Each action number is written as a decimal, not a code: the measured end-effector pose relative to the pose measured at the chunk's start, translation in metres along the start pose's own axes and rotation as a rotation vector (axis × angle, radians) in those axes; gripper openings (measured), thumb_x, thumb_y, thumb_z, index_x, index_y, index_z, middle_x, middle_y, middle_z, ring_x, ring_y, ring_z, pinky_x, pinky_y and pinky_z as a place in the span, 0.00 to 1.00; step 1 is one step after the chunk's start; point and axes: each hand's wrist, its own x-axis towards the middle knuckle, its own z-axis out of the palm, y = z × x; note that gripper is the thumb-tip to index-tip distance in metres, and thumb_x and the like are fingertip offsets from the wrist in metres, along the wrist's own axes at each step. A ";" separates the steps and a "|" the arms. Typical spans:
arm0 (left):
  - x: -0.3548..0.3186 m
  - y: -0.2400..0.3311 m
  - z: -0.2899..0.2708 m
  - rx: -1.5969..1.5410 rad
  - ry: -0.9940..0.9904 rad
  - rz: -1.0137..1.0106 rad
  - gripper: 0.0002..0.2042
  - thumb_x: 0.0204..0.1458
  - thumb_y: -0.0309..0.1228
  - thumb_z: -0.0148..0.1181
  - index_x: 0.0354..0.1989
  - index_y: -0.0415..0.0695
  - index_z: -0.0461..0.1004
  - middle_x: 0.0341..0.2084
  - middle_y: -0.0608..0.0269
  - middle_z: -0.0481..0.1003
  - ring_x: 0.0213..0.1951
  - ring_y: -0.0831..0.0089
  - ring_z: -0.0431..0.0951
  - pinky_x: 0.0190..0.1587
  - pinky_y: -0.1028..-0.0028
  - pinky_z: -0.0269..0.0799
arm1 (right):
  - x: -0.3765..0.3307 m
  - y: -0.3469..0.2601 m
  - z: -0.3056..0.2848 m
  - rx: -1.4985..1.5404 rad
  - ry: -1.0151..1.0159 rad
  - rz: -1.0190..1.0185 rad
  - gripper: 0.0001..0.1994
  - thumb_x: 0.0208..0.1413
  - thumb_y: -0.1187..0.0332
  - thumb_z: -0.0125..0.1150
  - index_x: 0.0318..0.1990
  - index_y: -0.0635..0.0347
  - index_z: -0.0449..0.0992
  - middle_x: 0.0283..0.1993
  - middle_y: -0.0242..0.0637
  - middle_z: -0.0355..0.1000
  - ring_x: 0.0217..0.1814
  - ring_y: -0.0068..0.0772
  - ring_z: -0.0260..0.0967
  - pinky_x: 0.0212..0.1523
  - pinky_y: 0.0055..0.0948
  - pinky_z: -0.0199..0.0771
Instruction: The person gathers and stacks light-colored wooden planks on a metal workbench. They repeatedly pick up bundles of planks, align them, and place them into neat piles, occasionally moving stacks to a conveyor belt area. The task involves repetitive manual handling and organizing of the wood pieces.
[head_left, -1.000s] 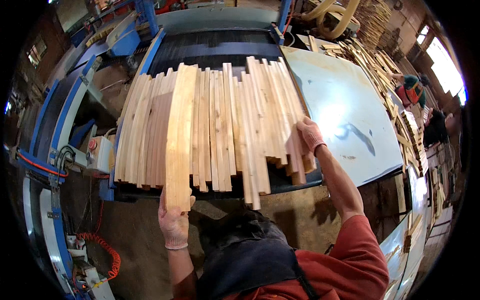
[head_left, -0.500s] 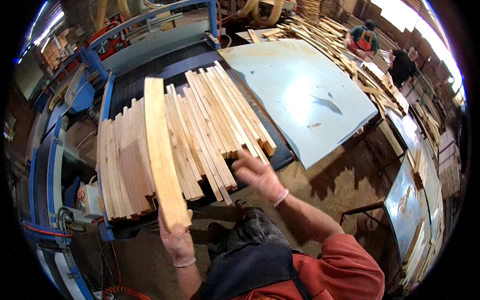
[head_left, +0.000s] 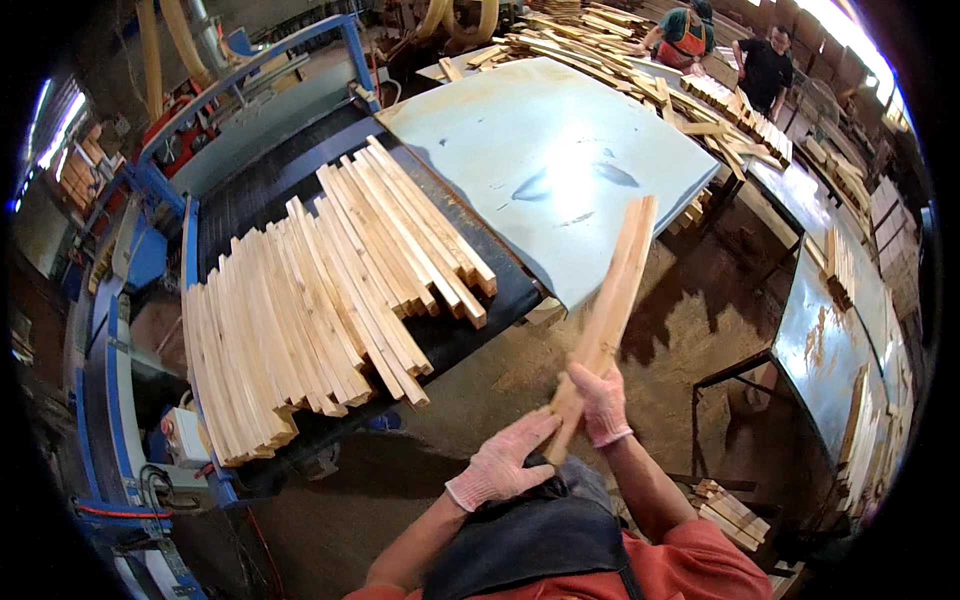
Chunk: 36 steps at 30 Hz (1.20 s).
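A long flat wooden plank (head_left: 618, 290) slants up and away in front of my body. My right hand (head_left: 602, 402), in a pale knitted glove, is wrapped round its lower part. At the plank's near end is my gloved left hand (head_left: 505, 462), its fingers against the left edge and its grip partly hidden. To the left, a row of narrow wooden strips (head_left: 290, 310) lies side by side on a black conveyor belt (head_left: 245, 200), their near ends uneven.
A pale metal sheet-topped table (head_left: 500, 140) adjoins the belt, with heaped strips (head_left: 590, 45) behind it. Two people (head_left: 765, 70) stand at the far right. Another metal table (head_left: 815, 330) is at right, above a small stack of wood pieces (head_left: 730, 515). Blue machine framing (head_left: 160, 190) borders the left.
The plank has swung from above the strips on the belt to the right, away from them. My right hand has taken hold of it, and my left hand has moved right with its near end.
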 end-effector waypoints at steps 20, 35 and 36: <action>-0.017 -0.278 0.172 0.618 -0.992 -0.613 0.16 0.63 0.42 0.59 0.48 0.43 0.82 0.44 0.56 0.83 0.48 0.57 0.81 0.50 0.56 0.75 | -0.142 -0.020 -0.405 -0.793 0.862 0.232 0.46 0.59 0.51 0.67 0.82 0.54 0.57 0.58 0.60 0.79 0.61 0.59 0.78 0.65 0.47 0.75; 0.376 -0.194 0.225 -0.513 -0.435 -0.855 0.12 0.66 0.34 0.60 0.29 0.54 0.67 0.22 0.74 0.66 0.20 0.80 0.61 0.20 0.72 0.54 | -0.312 0.122 -0.545 0.080 1.931 0.288 0.25 0.60 0.52 0.73 0.54 0.65 0.81 0.44 0.46 0.82 0.47 0.46 0.80 0.49 0.44 0.78; 0.378 -0.155 0.237 -0.572 -0.511 -0.797 0.09 0.63 0.33 0.62 0.30 0.53 0.70 0.22 0.74 0.67 0.21 0.80 0.64 0.21 0.72 0.57 | -0.315 0.128 -0.562 0.105 1.951 0.320 0.26 0.60 0.51 0.72 0.55 0.65 0.80 0.46 0.46 0.81 0.49 0.47 0.79 0.51 0.44 0.78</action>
